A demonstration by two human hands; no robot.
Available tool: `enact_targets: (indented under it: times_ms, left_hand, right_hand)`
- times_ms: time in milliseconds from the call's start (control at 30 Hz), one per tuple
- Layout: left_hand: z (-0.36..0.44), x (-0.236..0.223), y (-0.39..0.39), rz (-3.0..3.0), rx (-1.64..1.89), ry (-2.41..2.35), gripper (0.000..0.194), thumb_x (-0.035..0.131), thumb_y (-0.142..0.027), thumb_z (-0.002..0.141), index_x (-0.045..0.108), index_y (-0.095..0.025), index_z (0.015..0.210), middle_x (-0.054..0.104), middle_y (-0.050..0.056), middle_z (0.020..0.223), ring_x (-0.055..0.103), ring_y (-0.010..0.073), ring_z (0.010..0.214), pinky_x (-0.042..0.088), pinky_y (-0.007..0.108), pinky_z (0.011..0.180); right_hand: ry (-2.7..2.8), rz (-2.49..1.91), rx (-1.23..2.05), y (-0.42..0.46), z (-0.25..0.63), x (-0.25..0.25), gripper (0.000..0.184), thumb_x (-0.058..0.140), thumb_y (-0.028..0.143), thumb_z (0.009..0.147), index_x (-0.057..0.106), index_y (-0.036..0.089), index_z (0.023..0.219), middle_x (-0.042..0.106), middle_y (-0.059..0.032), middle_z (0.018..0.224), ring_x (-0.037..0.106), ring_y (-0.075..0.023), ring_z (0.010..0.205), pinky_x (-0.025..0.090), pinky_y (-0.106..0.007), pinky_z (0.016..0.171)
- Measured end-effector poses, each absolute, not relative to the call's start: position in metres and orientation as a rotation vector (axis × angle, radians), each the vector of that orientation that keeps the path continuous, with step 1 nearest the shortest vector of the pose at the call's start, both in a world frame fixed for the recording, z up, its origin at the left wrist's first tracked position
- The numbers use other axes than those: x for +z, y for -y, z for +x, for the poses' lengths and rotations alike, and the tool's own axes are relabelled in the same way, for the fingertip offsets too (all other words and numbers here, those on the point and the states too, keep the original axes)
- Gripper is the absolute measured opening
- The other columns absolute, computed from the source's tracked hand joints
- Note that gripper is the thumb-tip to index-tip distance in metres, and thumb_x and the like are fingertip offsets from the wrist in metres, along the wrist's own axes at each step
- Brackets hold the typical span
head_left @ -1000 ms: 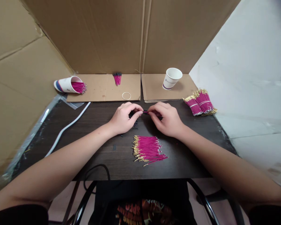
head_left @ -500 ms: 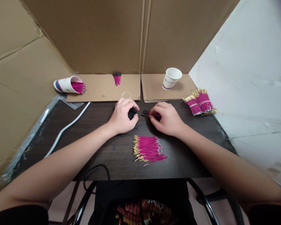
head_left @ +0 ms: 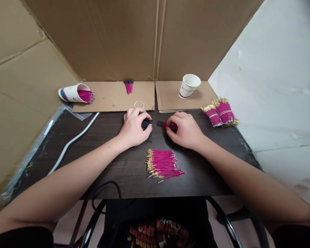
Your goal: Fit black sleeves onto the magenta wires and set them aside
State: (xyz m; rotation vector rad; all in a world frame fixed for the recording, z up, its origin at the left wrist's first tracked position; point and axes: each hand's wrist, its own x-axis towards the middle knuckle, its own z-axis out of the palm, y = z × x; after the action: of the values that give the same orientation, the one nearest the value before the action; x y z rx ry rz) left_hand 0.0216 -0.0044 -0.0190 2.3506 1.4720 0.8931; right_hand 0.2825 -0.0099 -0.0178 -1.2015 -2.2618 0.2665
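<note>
My left hand [head_left: 135, 127] is curled around a pile of small black sleeves [head_left: 145, 124] on the dark tabletop, its thumb and fingers on either side of them. A few loose sleeves [head_left: 149, 138] lie by the thumb. To the right, my right hand [head_left: 182, 130] is closed on a few magenta wires [head_left: 164, 124] whose black-sleeved ends point left toward the pile. Nearer to me lies a flat row of magenta wires [head_left: 164, 163], gold tips at the left and silvery ends at the right.
A white paper cup [head_left: 69, 93] holding magenta wires lies on its side, back left. Another cup [head_left: 190, 86] stands on the cardboard strip [head_left: 167, 98]. Black-tipped wires [head_left: 128, 86] and a rubber band [head_left: 138, 104] lie behind my left hand. Tied wire bundles [head_left: 220, 112] sit at the right; a white cable [head_left: 74, 139] crosses the left.
The wires in my right hand sit closer together, and that hand has shifted slightly right. My left hand has moved a little left, with more loose sleeves showing below its thumb.
</note>
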Motion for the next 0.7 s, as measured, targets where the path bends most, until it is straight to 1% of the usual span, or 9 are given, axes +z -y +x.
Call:
enact_targets:
  times_ms: [100,200,233,333,433,533,700]
  left_hand:
    - [0.022,-0.019,0.005,2.353,0.894,-1.483,0.02,0.077,-0.023,0.095,0.079,-0.023,0.115,0.073,0.011,0.128,0.058,0.0371,0.132,0.047,0.061,0.118]
    - [0.022,-0.02,0.005,2.363,0.891,-1.491,0.019,0.078,-0.025,0.096,0.082,-0.023,0.115,0.074,0.011,0.131,0.058,0.038,0.134,0.046,0.062,0.118]
    - [0.022,-0.02,0.005,2.365,0.892,-1.495,0.018,0.078,-0.026,0.097,0.083,-0.024,0.114,0.074,0.011,0.132,0.058,0.038,0.134,0.046,0.062,0.118]
    - [0.022,-0.02,0.005,2.369,0.893,-1.496,0.013,0.078,-0.027,0.098,0.084,-0.025,0.109,0.076,0.011,0.131,0.059,0.0372,0.133,0.046,0.061,0.117]
    - [0.023,-0.019,0.005,2.372,0.891,-1.487,0.009,0.077,-0.025,0.098,0.084,-0.024,0.103,0.077,0.01,0.129,0.06,0.0363,0.13,0.046,0.06,0.114]
    - [0.023,-0.018,0.005,2.376,0.887,-1.476,0.007,0.076,-0.023,0.098,0.083,-0.023,0.099,0.078,0.009,0.126,0.061,0.0354,0.127,0.046,0.058,0.11]
    - [0.023,-0.017,0.004,2.375,0.87,-1.455,0.006,0.074,-0.02,0.098,0.077,-0.022,0.093,0.08,0.009,0.121,0.062,0.0351,0.123,0.046,0.057,0.106]
  right_hand:
    - [2.258,-1.186,0.264,0.012,0.282,-0.015,0.005,0.074,0.017,0.093,0.07,0.02,0.095,0.072,-0.0079,0.094,0.065,-0.027,0.09,0.046,-0.042,0.085]
    - [2.3,-1.068,0.328,0.019,0.279,-0.005,0.005,0.074,0.017,0.094,0.07,0.02,0.097,0.073,-0.0076,0.096,0.066,-0.0269,0.093,0.047,-0.042,0.086]
    - [2.343,-0.989,0.385,0.023,0.277,0.0,0.005,0.074,0.018,0.095,0.07,0.02,0.097,0.073,-0.0075,0.096,0.066,-0.0269,0.094,0.047,-0.042,0.087]
    - [2.474,-0.721,0.678,0.034,0.271,0.012,0.006,0.074,0.02,0.099,0.07,0.021,0.096,0.071,-0.0049,0.091,0.064,-0.0241,0.088,0.05,-0.041,0.088]
    - [2.544,-0.593,0.846,0.041,0.267,0.017,0.008,0.072,0.014,0.098,0.071,0.021,0.095,0.073,-0.006,0.094,0.065,-0.0233,0.089,0.052,-0.039,0.086]
    - [2.577,-0.583,0.859,0.042,0.267,0.016,0.011,0.072,0.009,0.098,0.074,0.02,0.097,0.075,-0.0076,0.098,0.067,-0.0239,0.092,0.053,-0.039,0.087]
    - [2.607,-0.624,0.819,0.04,0.268,0.014,0.009,0.071,0.013,0.103,0.076,0.018,0.099,0.075,-0.009,0.099,0.067,-0.0236,0.09,0.053,-0.038,0.084]
